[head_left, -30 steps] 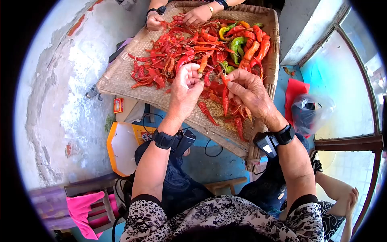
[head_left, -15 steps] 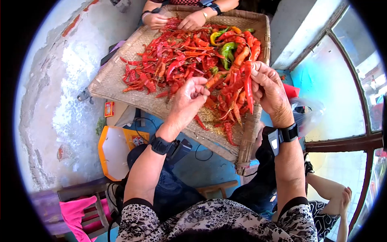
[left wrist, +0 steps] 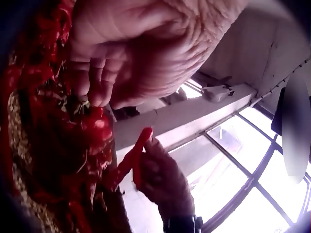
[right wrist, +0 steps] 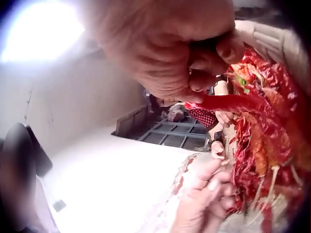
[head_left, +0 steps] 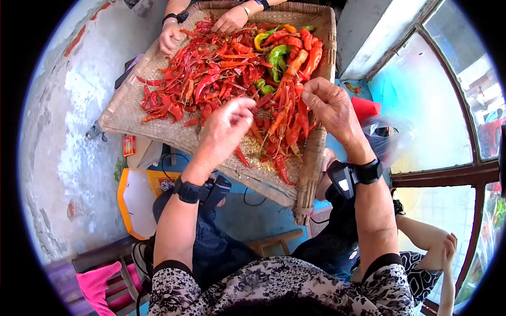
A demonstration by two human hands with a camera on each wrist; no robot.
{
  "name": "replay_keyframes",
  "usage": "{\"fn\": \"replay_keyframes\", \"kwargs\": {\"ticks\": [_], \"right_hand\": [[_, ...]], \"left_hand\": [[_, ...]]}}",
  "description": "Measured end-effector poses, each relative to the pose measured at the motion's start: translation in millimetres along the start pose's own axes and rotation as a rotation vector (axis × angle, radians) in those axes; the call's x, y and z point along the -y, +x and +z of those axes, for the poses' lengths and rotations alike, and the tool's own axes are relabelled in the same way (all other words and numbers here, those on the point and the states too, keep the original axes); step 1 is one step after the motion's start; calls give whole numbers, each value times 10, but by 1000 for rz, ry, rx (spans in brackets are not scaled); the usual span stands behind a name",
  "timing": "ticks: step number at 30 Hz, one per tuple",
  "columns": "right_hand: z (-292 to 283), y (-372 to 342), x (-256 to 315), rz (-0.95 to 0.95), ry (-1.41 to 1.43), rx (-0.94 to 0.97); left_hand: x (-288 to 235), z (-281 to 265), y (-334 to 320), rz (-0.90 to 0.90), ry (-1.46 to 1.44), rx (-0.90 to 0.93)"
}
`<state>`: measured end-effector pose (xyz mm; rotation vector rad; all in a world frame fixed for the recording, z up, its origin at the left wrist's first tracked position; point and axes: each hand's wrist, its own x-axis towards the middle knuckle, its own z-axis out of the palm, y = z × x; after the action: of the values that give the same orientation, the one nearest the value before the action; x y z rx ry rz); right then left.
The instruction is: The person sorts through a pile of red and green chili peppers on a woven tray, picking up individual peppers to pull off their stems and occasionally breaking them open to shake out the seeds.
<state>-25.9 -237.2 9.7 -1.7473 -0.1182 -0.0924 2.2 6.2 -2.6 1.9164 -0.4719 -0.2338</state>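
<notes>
My right hand (head_left: pixel 333 110) pinches a red chili pepper (head_left: pixel 301 108) near its top, thumb against the fingers. The pepper hangs over a bunch of red and orange chilies at the right side of a woven tray (head_left: pixel 124 117). In the right wrist view the same chili pepper (right wrist: pixel 228 103) stretches out from under the fingertips. My left hand (head_left: pixel 224 129) hovers over the near side of the tray, fingers loosely bent, holding nothing. Dried red chilies (head_left: pixel 184 89) cover the tray's middle. Green peppers (head_left: pixel 276 59) lie among plump red ones toward the back right.
Across the tray, another person's hands (head_left: pixel 231 20) are at the far chilies. Loose seeds (head_left: pixel 258 160) lie near the front edge. An orange-edged box (head_left: pixel 138 203) stands at lower left. To the right are a plastic bag (head_left: pixel 387 138) and a framed window (head_left: pixel 437 100).
The hands, close together before, have moved apart. My right hand has shifted with its chili toward the tray's right side; my left has come away from an orange pepper. The view has shifted slightly.
</notes>
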Motion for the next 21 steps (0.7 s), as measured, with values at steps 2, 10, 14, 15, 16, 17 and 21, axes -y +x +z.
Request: {"fn": "replay_keyframes", "kwargs": {"ticks": [2, 10, 14, 15, 16, 17, 21], "right_hand": [[14, 4, -51, -172, -111, -87], [37, -41, 180, 61, 288, -60], [88, 22, 41, 36, 138, -59], [88, 33, 11, 38, 139, -60], [91, 44, -17, -54, -24, -124], [99, 45, -34, -145, -187, -187], [187, 4, -5, -225, -326, -61]], "left_hand": [[59, -105, 39, 54, 42, -92], [322, 92, 16, 247, 673, 112], [347, 110, 46, 288, 856, 99], [325, 82, 52, 271, 879, 115], [313, 56, 47, 285, 804, 87], [283, 30, 33, 282, 804, 89], [173, -67, -6, 247, 676, 29]]}}
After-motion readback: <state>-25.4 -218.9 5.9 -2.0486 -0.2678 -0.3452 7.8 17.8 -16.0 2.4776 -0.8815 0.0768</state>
